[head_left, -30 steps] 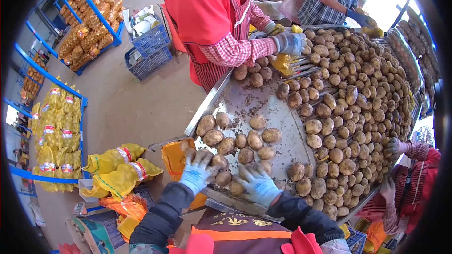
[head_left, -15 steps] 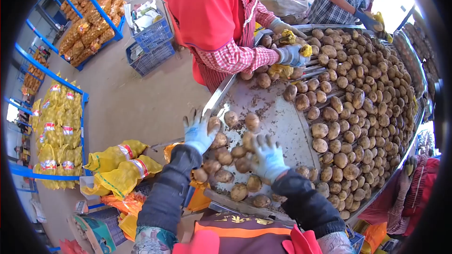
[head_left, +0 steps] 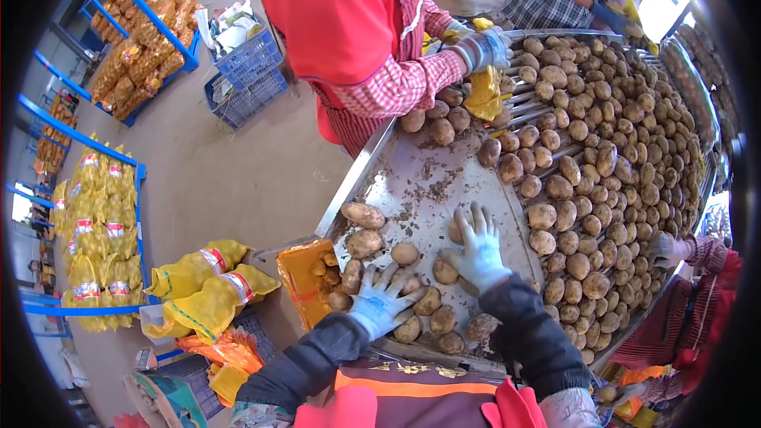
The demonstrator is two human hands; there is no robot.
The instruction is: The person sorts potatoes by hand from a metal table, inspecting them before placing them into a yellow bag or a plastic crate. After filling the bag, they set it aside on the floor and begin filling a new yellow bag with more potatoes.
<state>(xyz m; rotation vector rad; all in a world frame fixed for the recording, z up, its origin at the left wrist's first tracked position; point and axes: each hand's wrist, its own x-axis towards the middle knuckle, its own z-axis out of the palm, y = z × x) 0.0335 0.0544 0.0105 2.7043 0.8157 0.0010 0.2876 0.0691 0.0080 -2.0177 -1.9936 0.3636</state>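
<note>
My left hand [head_left: 382,301], in a light blue glove with dirty fingertips, lies spread over loose potatoes near the tray's front left. Its fingers touch or cover some of them. My right hand [head_left: 479,257], gloved the same way, is spread flat farther right, beside a brown potato [head_left: 445,271] and partly over others. Both hands are open. Several potatoes [head_left: 364,243] lie on the dirt-strewn metal tray [head_left: 428,182]. An orange bag [head_left: 295,285] hangs by the tray's left edge, with potatoes inside its mouth.
A large spread of potatoes [head_left: 618,190] covers the sorting table at right. Co-workers stand across and at right; one in red [head_left: 333,24] holds a yellow bag [head_left: 482,93]. Filled yellow net bags [head_left: 190,269], blue crates [head_left: 246,71] and loaded racks [head_left: 99,230] stand left.
My left hand moved toward me and right, from the tray's left edge onto potatoes. My right hand shifted slightly up and right. Potatoes now show in the orange bag's mouth.
</note>
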